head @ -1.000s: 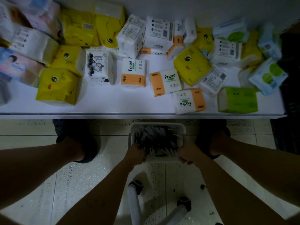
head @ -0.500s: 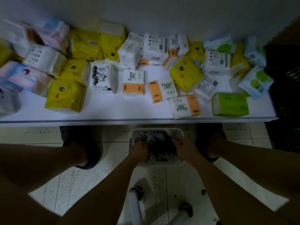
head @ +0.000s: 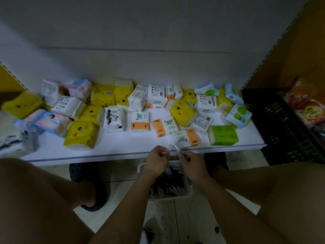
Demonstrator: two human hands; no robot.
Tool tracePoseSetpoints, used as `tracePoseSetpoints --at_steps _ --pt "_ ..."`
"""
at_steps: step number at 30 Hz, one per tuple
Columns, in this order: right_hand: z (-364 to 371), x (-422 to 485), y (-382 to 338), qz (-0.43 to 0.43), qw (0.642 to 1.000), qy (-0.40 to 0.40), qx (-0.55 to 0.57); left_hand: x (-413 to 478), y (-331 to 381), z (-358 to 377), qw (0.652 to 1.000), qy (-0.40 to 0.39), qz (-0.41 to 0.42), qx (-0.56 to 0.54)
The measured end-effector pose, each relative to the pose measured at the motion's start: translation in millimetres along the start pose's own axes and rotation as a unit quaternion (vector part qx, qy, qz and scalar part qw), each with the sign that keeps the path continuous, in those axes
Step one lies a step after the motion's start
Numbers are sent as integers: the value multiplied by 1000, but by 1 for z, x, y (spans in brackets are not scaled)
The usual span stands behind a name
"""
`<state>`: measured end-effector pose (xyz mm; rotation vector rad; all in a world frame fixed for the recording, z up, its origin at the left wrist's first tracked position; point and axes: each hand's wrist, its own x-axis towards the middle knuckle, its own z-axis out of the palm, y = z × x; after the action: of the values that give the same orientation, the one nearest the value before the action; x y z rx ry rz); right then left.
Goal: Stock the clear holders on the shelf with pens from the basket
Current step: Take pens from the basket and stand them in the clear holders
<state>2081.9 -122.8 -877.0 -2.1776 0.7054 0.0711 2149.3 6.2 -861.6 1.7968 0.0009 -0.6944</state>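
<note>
Pale and thin, one pen (head: 177,148) stands tilted in your right hand (head: 190,162), which pinches its lower end between the thumb and curled fingers. Your left hand (head: 157,160) is just beside it, with the fingers curled tight. It pinches a small pale piece (head: 164,153) at the thumb, which is too blurred to name. The two hands do not touch each other. Both are above the one white basket (head: 175,196) on the floor, at the front edge of the white shelf (head: 114,148). Many dark pens (head: 168,182) lie in the basket; you cannot count them.

On the shelf, nearest to your hands, lie three orange-and-white tissue packs (head: 140,121) marked Facial, and one green pack (head: 223,135) is to their right. Around and behind them several yellow packs (head: 80,135) with faces lie in a loose heap with white and blue ones. One black crate (head: 284,124) stands at the right of the shelf. Two dark shoes (head: 79,171) show under the shelf edge.
</note>
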Motion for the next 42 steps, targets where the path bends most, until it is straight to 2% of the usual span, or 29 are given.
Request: tracePoseSetpoints --at_steps 3,7,9,14,20,24,28,33,37,42 --pt "-9 -9 -17 -5 996 64 59 -17 20 1 999 41 22 -15" --pt "-23 -17 -38 -8 987 83 141 -32 44 -2 992 63 112 13" --pt "-34 -21 -49 -34 986 96 135 -39 54 -4 988 56 146 4" --pt "-60 -38 -78 -129 966 180 134 -56 82 -2 982 -2 170 -87" --pt "-87 -51 -112 -174 951 193 171 -67 120 -9 964 36 261 -22" --pt "-115 -63 -146 -212 930 190 234 -79 161 -21 945 41 316 -71" --pt "-147 -73 -186 -262 911 208 240 -97 206 -36 930 41 352 -101" --pt "-187 -83 -226 -326 888 229 229 -126 257 -58 902 23 428 -58" --pt "-218 -89 -265 -361 868 201 275 -147 303 -79 893 14 448 -33" --pt "-256 -89 -313 -406 836 214 300 -167 363 -99 868 54 494 17"
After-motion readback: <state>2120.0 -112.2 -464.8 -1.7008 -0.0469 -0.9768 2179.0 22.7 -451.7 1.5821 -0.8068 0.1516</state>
